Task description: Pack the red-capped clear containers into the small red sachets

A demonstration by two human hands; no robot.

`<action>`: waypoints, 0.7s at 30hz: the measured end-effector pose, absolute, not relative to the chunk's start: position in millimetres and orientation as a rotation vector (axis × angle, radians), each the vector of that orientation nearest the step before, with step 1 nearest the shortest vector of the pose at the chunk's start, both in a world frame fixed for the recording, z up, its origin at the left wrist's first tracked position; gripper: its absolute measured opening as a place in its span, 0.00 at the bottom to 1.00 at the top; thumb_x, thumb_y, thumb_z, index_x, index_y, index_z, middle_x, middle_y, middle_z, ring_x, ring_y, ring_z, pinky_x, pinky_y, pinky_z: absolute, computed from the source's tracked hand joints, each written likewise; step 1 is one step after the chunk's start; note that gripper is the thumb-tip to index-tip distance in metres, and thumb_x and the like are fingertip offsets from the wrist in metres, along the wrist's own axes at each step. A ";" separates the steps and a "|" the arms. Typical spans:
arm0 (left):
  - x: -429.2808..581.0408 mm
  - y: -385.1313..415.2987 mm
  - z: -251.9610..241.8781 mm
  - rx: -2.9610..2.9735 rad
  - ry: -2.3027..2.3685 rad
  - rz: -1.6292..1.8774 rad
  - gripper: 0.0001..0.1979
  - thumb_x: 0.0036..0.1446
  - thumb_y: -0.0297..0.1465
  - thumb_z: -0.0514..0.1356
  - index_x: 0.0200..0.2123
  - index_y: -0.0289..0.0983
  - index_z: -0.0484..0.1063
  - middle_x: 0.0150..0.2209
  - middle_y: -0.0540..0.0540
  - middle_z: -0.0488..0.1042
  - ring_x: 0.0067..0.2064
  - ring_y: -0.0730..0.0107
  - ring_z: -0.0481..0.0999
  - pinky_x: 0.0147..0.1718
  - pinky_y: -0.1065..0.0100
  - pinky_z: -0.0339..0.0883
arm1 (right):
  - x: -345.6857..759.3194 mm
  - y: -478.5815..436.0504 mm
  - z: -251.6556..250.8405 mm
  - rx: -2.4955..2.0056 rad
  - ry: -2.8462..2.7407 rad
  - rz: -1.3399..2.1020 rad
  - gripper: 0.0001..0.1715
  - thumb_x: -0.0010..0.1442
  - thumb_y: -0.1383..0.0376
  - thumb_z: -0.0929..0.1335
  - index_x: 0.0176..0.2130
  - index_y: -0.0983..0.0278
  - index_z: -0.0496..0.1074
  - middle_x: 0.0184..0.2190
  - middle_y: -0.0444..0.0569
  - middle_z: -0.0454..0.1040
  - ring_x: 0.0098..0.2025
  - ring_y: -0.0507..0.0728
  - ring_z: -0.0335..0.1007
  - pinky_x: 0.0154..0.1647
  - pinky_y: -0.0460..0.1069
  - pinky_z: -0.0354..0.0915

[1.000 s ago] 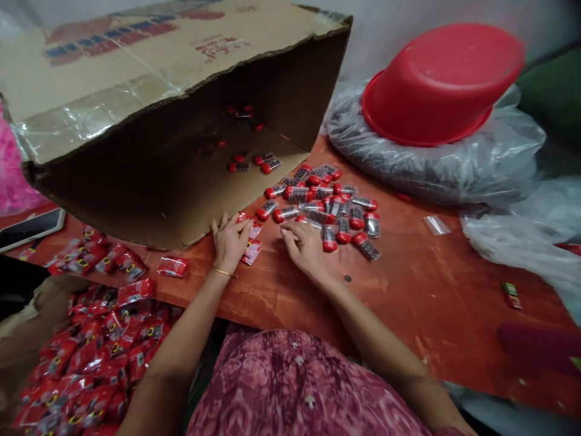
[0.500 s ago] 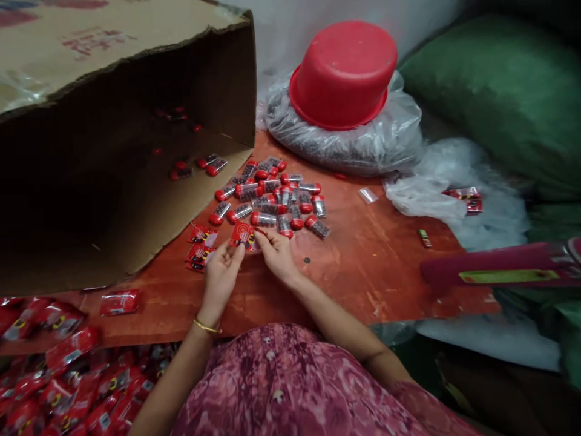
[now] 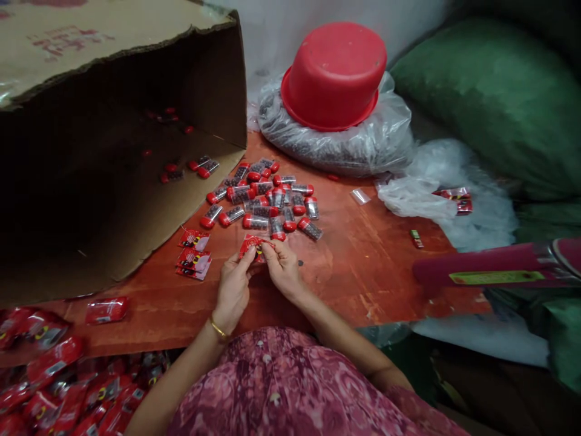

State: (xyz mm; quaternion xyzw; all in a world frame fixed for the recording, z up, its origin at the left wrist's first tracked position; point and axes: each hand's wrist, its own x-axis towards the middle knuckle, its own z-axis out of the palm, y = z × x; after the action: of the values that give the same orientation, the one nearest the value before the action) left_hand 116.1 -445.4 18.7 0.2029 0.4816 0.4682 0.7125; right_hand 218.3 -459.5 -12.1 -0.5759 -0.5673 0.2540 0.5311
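Red foil sachet (image 3: 254,247) pinched by fingertips of both hands, middle of orange-red wooden table (image 3: 363,284), long axis lying crosswise, slightly tilted. Right hand (image 3: 284,269) closer, fingers clenched on sachet's right end; left hand (image 3: 233,290) grasping lower left corner. Red-capped clear capsule packets (image 3: 263,206) piled just beyond, toward far table edge.

The sachet (image 3: 252,247) is glossy red plastic film, the capsule packs (image 3: 255,221) clear shiny plastic, the tabletop (image 3: 363,284) scuffed painted wood.
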 end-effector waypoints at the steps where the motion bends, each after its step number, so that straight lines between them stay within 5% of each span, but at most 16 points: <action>1: 116.0 -442.5 20.3 0.430 1.075 1.037 0.15 0.32 0.34 0.71 0.25 0.34 0.74 0.24 0.51 0.76 0.25 0.76 0.73 0.27 0.75 0.67 | 228.2 -460.2 -10.0 -1.398 -1.392 0.558 0.19 0.64 0.58 0.56 0.31 0.62 0.69 0.27 0.47 0.71 0.32 0.54 0.66 0.36 0.49 0.62; 5: 112.3 -432.1 24.3 0.395 1.106 1.018 0.12 0.36 0.32 0.70 0.23 0.35 0.71 0.22 0.54 0.74 0.23 0.79 0.72 0.25 0.76 0.65 | 285.9 -459.2 -12.9 -1.750 -1.549 0.160 0.19 0.59 0.55 0.62 0.42 0.66 0.70 0.41 0.56 0.73 0.44 0.62 0.66 0.46 0.56 0.60; 7: 110.7 -429.6 25.2 0.375 1.104 0.959 0.11 0.40 0.33 0.69 0.23 0.35 0.70 0.21 0.53 0.74 0.23 0.78 0.72 0.24 0.76 0.66 | 314.2 -457.3 -23.4 -1.983 -1.639 0.028 0.26 0.55 0.55 0.66 0.47 0.69 0.68 0.46 0.61 0.72 0.45 0.66 0.64 0.45 0.60 0.60; 10: 111.4 -429.9 26.2 0.338 1.078 0.875 0.11 0.42 0.34 0.68 0.25 0.35 0.70 0.22 0.51 0.74 0.24 0.76 0.74 0.24 0.75 0.66 | 339.6 -457.0 -40.7 -2.068 -1.792 0.015 0.21 0.57 0.62 0.64 0.48 0.69 0.69 0.47 0.61 0.72 0.43 0.65 0.66 0.42 0.58 0.61; 16: 114.3 -434.1 28.8 0.316 1.060 0.846 0.11 0.41 0.33 0.68 0.24 0.34 0.70 0.20 0.51 0.74 0.22 0.77 0.72 0.23 0.75 0.65 | 325.6 -479.0 -27.8 -1.772 -1.495 0.394 0.18 0.61 0.61 0.57 0.42 0.65 0.70 0.31 0.51 0.75 0.29 0.56 0.69 0.31 0.51 0.65; 21: 112.1 -435.6 27.7 0.415 1.061 0.876 0.14 0.38 0.37 0.70 0.24 0.34 0.71 0.20 0.50 0.74 0.22 0.76 0.72 0.23 0.76 0.64 | 286.1 -506.5 9.5 -1.476 -1.284 0.890 0.16 0.58 0.56 0.61 0.34 0.64 0.72 0.19 0.43 0.69 0.17 0.50 0.60 0.18 0.45 0.60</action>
State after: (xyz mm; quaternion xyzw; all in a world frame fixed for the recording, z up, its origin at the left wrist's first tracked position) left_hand 112.1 -435.6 27.7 0.1902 0.4861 0.4012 0.7527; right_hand 286.1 -506.5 9.5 -0.6039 -0.5253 0.3640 0.4762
